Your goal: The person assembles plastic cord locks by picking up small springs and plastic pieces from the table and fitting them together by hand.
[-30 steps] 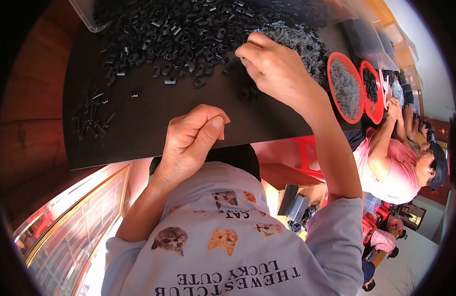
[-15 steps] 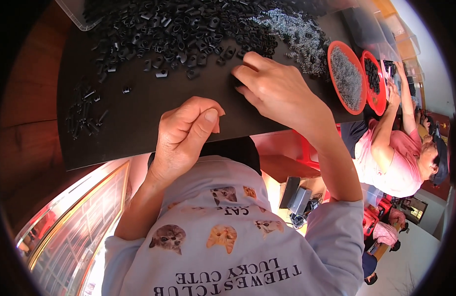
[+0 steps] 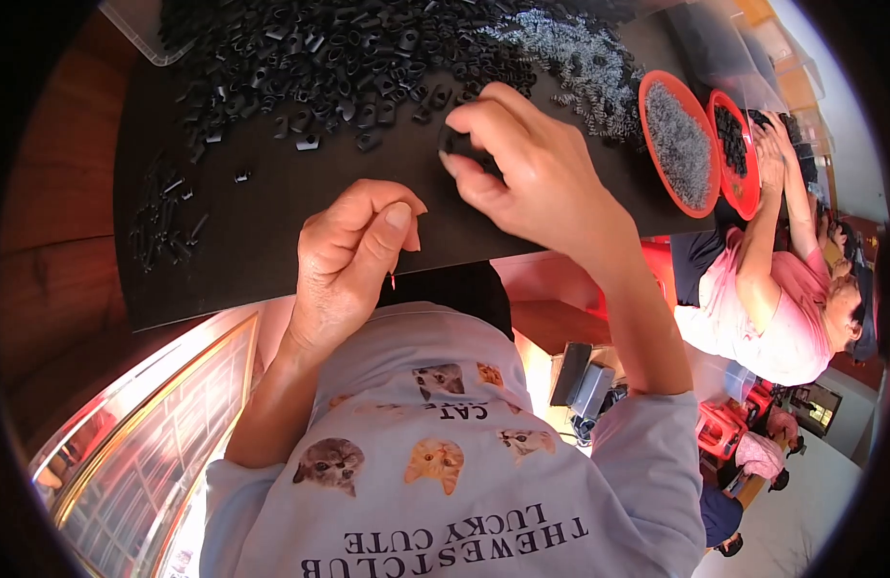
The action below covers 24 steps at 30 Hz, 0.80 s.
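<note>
My left hand (image 3: 353,255) is closed above the table's near edge, thumb pressed on curled fingers; what it holds, if anything, is hidden. To its right and farther forward, my right hand (image 3: 531,173) pinches a small black plastic part (image 3: 453,141) between thumb and forefinger, mostly covered by the fingers. Just beyond lies a large heap of short black tubular plastic pieces (image 3: 319,77), some with a round hole. Adjoining it on the right is a pile of small metal springs (image 3: 575,63).
At the right edge stand a red bowl of grey springs (image 3: 678,144) and a red bowl of black pieces (image 3: 731,144). Thin dark pins (image 3: 165,226) lie scattered on the black table (image 3: 262,255) at left. A co-worker in pink (image 3: 768,308) reaches in beyond the bowls.
My right hand has shifted slightly left and turned, so its thumb and forefinger now show around the black part. My left hand has moved a little left, still closed.
</note>
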Available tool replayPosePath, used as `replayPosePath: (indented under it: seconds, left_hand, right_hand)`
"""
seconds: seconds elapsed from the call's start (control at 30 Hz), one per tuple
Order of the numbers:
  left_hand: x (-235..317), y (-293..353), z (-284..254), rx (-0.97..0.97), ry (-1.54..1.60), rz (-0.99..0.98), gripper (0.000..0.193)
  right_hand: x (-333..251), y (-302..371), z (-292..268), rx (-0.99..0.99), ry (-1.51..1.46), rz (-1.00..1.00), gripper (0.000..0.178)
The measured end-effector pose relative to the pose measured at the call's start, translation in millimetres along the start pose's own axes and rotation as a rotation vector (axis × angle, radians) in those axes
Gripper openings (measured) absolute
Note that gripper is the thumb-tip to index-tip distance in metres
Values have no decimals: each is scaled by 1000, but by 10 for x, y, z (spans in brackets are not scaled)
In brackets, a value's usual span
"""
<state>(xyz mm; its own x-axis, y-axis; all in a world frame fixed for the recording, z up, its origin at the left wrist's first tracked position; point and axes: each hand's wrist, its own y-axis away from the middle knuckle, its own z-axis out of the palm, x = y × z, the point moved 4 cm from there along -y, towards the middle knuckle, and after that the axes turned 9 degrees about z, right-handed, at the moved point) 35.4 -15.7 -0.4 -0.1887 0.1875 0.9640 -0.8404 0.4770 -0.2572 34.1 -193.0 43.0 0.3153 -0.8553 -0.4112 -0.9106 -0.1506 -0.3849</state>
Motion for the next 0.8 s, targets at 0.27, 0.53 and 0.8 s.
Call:
replayPosePath:
  seconds: [0.27, 0.53, 0.8]
  left_hand:
    - [-5, -8, 27, -25, 221, -44, 16]
    - [-1, -8, -24, -21, 195, -18, 18]
    - [-40, -22, -48, 16, 235, -41, 19]
  right_hand:
    - [-391, 171, -8, 47, -218, -71, 25]
    - [-431, 240, 61, 114, -205, -84, 31]
    - [-450, 273, 97, 94, -242, -87, 43]
